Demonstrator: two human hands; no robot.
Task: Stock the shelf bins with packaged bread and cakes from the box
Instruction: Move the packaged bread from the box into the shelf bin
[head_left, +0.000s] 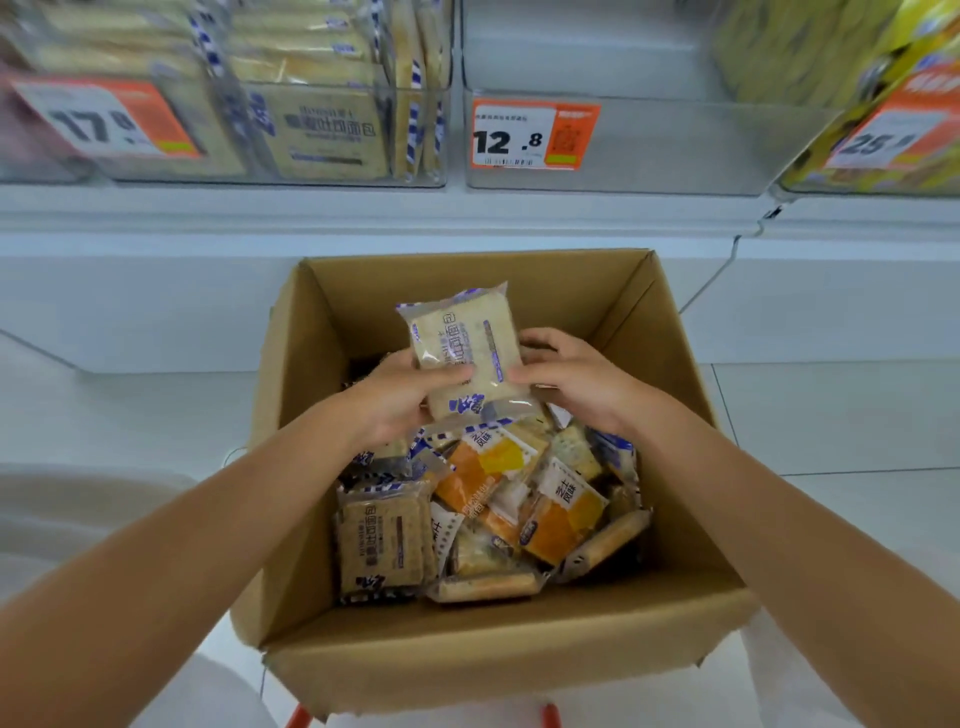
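Two hands share one bread packet above the open cardboard box: the left hand pinches its lower left corner with the thumb across the front, and the right hand curls round its lower right edge. The packet stands upright, clear of the loose heap of other packets in the box and below the shelf bins. Its wrapper looks slick and is held only near the bottom, so it could slip or flop over if one hand lets go before the other has a firmer hold. A harder squeeze would probably crush the soft slices. Sorting seems the bigger risk: the left bin holds packets with the same blue-striped look, while the middle bin with the 12.8 tag sits straight ahead, so the packet could land there by mistake. The orange packets mixed into the heap invite the same mix-up.
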